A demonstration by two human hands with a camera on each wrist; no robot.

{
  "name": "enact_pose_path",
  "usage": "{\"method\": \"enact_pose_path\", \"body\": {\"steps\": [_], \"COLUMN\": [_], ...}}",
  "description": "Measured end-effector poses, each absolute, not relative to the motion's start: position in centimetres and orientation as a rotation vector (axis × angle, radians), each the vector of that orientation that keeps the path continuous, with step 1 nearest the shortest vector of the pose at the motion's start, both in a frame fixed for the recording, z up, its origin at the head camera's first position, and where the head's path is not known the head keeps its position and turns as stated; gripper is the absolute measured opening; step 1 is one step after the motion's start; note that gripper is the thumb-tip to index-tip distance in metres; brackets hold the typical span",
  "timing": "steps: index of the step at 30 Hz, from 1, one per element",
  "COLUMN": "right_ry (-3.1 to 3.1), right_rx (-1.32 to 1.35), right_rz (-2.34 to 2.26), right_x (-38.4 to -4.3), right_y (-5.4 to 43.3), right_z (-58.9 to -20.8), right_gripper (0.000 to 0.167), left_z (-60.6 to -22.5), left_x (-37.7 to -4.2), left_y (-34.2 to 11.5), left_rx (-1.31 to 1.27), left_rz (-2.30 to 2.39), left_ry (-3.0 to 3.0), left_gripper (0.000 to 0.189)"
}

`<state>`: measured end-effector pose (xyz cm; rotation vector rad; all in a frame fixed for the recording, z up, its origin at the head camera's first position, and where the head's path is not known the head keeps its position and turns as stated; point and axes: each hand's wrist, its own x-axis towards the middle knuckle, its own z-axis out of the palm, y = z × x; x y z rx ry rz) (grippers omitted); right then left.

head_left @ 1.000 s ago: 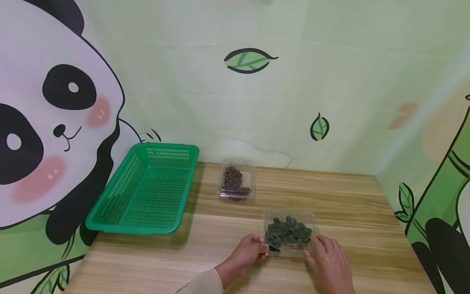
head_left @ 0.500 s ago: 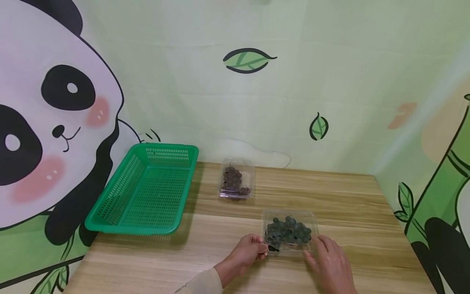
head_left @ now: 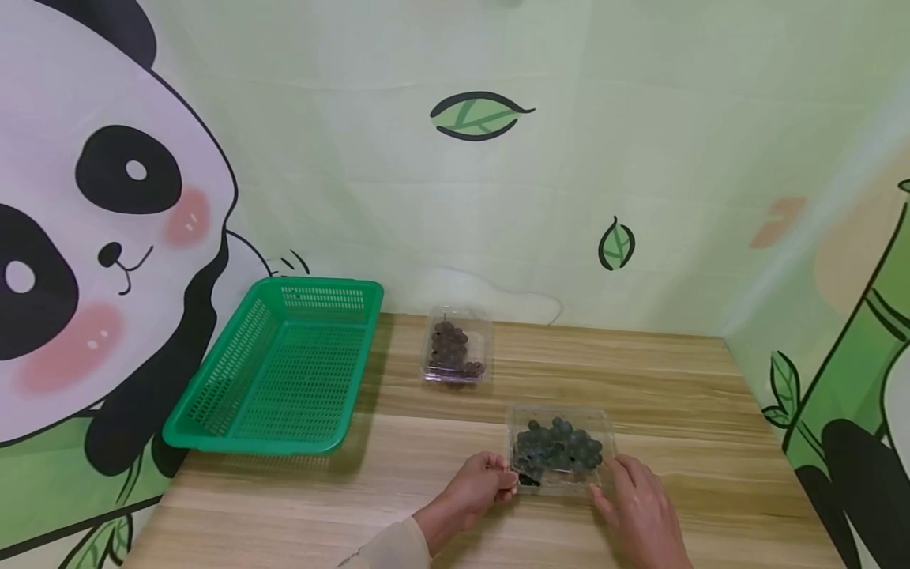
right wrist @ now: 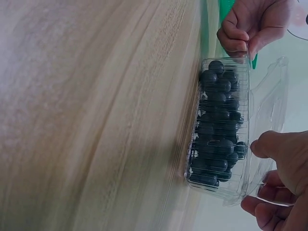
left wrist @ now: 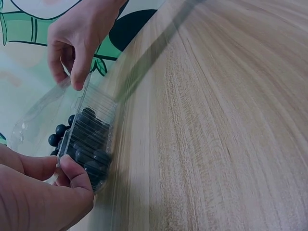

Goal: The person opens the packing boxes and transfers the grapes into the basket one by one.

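Note:
A clear plastic clamshell box (head_left: 562, 484) of dark grapes (head_left: 558, 444) lies on the table in front of me. At its near left corner my left hand (head_left: 478, 486) pinches the rim between thumb and fingers; the left wrist view shows this left hand (left wrist: 53, 192) close up. On the other side, my right hand (head_left: 643, 514) grips the edge at the near right corner. The right wrist view shows the right hand (right wrist: 284, 178) with its thumb at the rim and fingertips by the corner. Seen from there, the clear lid (right wrist: 272, 96) flares outward from the ribbed base.
A green plastic basket (head_left: 346, 431) with slotted sides stands at the left of the wooden table (head_left: 398, 442). Near the back edge sits a second clear box (head_left: 481, 336) with reddish-purple grapes (head_left: 449, 345). Behind the table rises a printed panda backdrop (head_left: 355, 158).

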<state>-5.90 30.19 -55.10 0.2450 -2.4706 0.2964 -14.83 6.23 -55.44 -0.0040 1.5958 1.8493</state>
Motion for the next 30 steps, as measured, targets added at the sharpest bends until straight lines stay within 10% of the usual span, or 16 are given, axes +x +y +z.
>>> {"method": "enact_pose_path", "body": {"steps": [30], "right_ry": [-2.339], "right_rx": [0.220], "right_rz": [0.403], "right_x": [-7.1], "right_y": [31.8], "right_z": [-53.9], "right_gripper": [0.031], "left_z": [-55.3], "left_x": [-15.0], "left_y": [6.6], "left_rx": [0.007], "left_rz": [1.871], "left_ry": [1.601], "left_gripper": [0.011]}}
